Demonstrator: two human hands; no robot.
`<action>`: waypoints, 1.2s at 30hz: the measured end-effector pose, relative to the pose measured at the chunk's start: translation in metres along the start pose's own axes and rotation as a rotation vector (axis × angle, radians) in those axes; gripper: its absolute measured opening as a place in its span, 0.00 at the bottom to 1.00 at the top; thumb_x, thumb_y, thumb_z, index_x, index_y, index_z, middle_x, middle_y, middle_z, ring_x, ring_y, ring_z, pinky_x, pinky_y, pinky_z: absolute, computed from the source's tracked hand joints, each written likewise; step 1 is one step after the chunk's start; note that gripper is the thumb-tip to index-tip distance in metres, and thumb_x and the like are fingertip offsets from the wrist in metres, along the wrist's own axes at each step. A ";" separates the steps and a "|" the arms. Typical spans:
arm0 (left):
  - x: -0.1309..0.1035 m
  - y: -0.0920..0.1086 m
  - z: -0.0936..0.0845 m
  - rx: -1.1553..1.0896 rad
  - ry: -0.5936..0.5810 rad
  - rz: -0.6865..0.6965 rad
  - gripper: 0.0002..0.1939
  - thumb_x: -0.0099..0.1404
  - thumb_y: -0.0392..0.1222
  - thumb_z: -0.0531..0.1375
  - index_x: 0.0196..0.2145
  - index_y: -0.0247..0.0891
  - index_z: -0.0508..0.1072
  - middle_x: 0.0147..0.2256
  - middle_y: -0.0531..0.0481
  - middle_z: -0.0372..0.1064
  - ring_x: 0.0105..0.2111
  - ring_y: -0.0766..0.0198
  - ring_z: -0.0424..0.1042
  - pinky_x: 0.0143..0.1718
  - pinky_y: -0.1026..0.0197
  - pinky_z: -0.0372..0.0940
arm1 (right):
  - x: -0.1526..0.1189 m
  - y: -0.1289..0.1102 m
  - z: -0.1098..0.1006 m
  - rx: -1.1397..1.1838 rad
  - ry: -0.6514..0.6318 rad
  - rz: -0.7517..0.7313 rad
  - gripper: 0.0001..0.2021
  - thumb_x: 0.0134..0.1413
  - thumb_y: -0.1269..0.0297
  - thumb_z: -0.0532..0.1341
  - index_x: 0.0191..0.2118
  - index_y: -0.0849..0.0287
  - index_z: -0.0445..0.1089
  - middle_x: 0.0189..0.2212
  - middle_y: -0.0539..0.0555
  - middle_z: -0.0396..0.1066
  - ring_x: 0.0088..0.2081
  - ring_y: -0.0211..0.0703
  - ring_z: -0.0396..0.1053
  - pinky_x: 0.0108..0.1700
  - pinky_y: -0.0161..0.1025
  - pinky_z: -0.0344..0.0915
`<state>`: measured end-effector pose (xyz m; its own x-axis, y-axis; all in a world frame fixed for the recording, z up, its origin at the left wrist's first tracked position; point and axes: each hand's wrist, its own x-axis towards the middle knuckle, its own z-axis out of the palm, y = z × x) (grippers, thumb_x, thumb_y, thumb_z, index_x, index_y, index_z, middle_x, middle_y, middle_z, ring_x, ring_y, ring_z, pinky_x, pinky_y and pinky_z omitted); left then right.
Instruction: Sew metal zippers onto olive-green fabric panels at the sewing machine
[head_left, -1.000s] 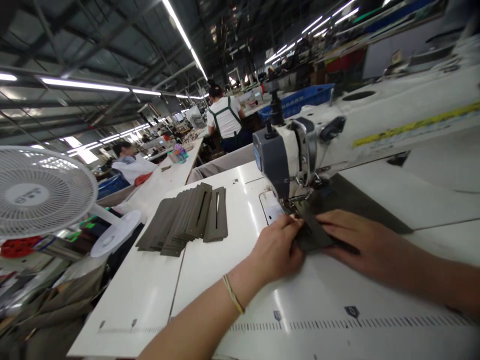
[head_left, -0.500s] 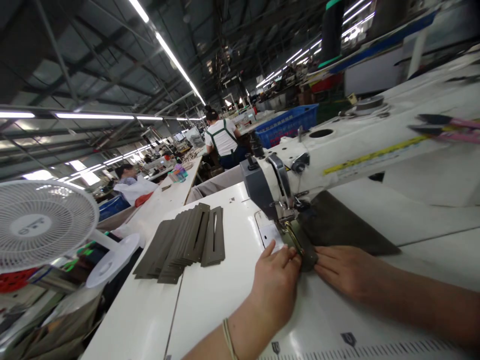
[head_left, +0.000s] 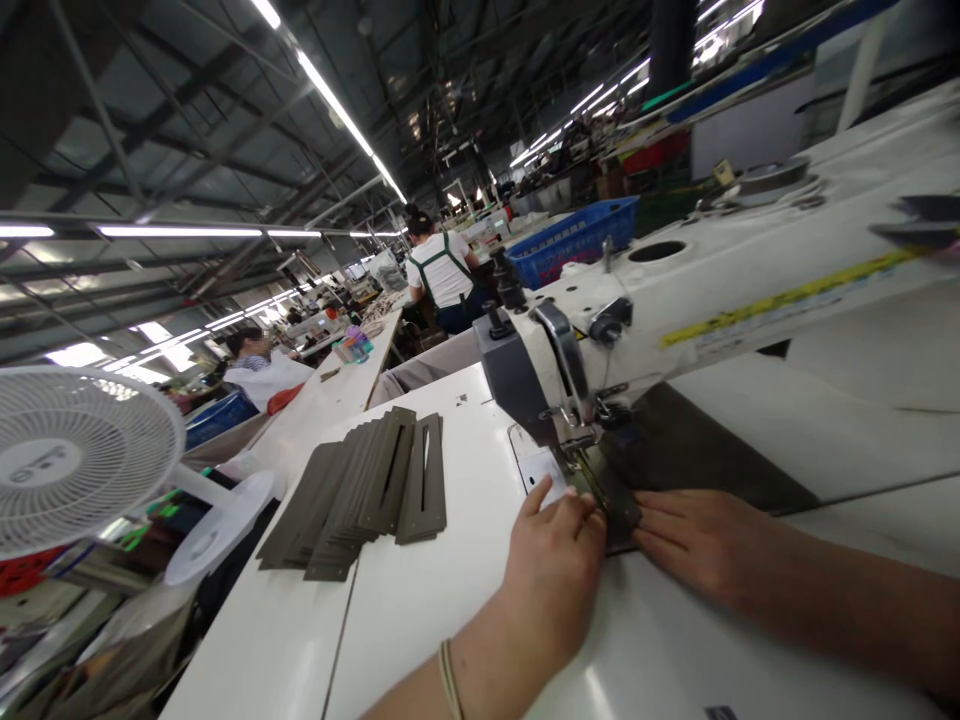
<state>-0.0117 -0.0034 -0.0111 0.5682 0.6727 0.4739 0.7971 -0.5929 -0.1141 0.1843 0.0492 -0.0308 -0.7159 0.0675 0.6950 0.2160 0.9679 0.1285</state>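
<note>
A dark olive fabric piece (head_left: 621, 512) lies under the needle area of a white sewing machine (head_left: 559, 375). My left hand (head_left: 559, 565) is closed at its left edge, with curled fingers and the index finger pointing towards the needle plate (head_left: 538, 468). On the piece's right edge, my right hand (head_left: 705, 540) rests with fingers stretched flat and together. Between the hands runs a narrow brass-coloured strip (head_left: 592, 478), too small to identify. A larger dark sheet (head_left: 712, 450) spreads behind the right hand, under the machine arm.
Overlapping slotted olive pieces (head_left: 352, 490) lie left on the white table (head_left: 420, 620). A white fan (head_left: 82, 460) stands at far left. Scissors (head_left: 919, 220) lie on the machine arm, above a yellow tape measure (head_left: 795, 298). Beyond are a blue crate (head_left: 574, 240) and a seated person (head_left: 444, 275).
The view has shifted slightly, with the machine arm further right. Both hands keep their places on the fabric piece, and slightly more of its near end shows between them.
</note>
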 end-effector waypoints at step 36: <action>0.006 -0.012 0.002 -0.007 -0.068 -0.031 0.06 0.67 0.32 0.55 0.39 0.33 0.72 0.37 0.44 0.75 0.36 0.58 0.75 0.44 0.53 0.72 | 0.003 0.019 0.014 -0.224 0.038 0.098 0.22 0.56 0.85 0.45 0.43 0.66 0.74 0.41 0.58 0.78 0.40 0.39 0.77 0.44 0.33 0.74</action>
<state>-0.0177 0.0089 -0.0088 0.5560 0.7193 0.4164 0.8134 -0.5740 -0.0944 0.1771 0.0714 -0.0362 -0.6595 0.1456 0.7375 0.4281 0.8792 0.2092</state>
